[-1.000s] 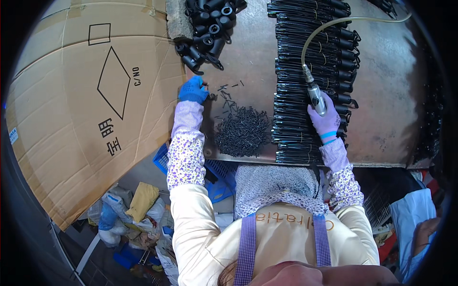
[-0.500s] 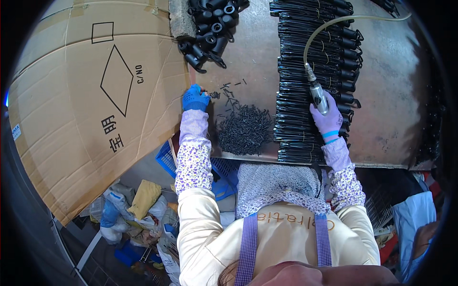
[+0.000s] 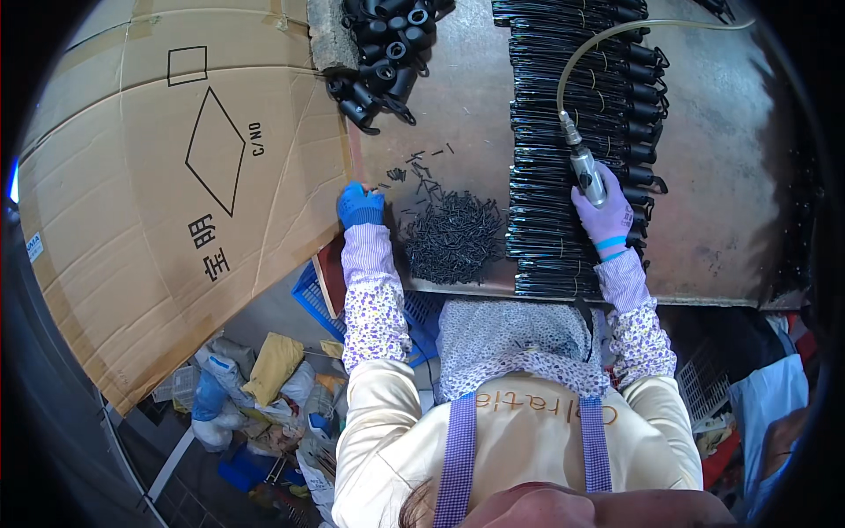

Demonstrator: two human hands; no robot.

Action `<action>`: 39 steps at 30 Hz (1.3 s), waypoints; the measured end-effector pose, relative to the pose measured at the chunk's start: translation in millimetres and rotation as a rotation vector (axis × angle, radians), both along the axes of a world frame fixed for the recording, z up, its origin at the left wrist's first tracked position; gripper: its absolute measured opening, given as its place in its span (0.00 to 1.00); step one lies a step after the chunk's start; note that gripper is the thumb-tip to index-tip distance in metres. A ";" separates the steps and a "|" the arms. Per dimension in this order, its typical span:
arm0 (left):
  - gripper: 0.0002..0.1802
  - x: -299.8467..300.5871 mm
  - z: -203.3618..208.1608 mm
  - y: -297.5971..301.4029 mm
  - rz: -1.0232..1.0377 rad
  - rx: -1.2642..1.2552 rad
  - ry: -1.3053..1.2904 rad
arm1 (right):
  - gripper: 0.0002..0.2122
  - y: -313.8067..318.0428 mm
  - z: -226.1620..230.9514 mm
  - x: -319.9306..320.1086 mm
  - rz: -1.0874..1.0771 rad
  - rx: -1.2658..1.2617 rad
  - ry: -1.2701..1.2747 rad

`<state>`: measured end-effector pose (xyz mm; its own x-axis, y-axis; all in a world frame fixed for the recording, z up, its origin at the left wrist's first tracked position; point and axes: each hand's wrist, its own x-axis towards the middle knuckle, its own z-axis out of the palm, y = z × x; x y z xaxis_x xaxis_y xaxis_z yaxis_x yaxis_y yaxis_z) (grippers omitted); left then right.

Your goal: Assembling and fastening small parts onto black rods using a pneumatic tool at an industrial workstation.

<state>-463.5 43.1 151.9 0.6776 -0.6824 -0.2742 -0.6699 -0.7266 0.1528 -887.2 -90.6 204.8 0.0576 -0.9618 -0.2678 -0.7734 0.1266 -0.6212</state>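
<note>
My right hand (image 3: pixel 606 214), in a lilac glove, is wrapped round a silver air screwdriver (image 3: pixel 588 176) with a clear hose (image 3: pixel 585 55) at its far end. The tool lies over a long row of black rods with black handles (image 3: pixel 550 150), bundled with ties. At the table's left side, my left hand (image 3: pixel 360 205) in a blue glove has its fingers curled together beside the cardboard edge. What it pinches, if anything, is too small to make out. To its right is a heap of small dark screws (image 3: pixel 453 239), with several loose screws (image 3: pixel 427 180) scattered beyond it.
A large cardboard sheet (image 3: pixel 150 211) covers the left side. Black cylindrical parts (image 3: pixel 378 66) are piled at the far left of the metal table (image 3: pixel 695 211), beside a rough grey block (image 3: pixel 333 35). Below stand a blue crate (image 3: pixel 310 295) and several bags (image 3: pixel 277 365).
My left hand has drawn a little nearer to me along the cardboard edge, fingers still curled. My right hand and the screwdriver have hardly moved.
</note>
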 end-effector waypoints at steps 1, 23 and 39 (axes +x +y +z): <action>0.09 4.1 -10.9 7.9 0.072 -0.068 0.048 | 0.26 0.4 -0.4 1.6 0.004 0.002 -0.002; 0.19 -37.6 16.3 -40.9 0.053 -0.175 0.089 | 0.26 -3.4 -2.8 0.6 0.000 -0.010 0.011; 0.13 -32.2 -9.8 -37.4 -0.124 -0.242 0.209 | 0.26 1.6 -11.8 -1.6 -0.002 -0.042 0.015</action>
<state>-495.7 5.7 142.1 0.5314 -0.8183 -0.2189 -0.6868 -0.5675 0.4541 -888.8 -88.9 192.9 0.0516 -0.9722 -0.2283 -0.7823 0.1028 -0.6143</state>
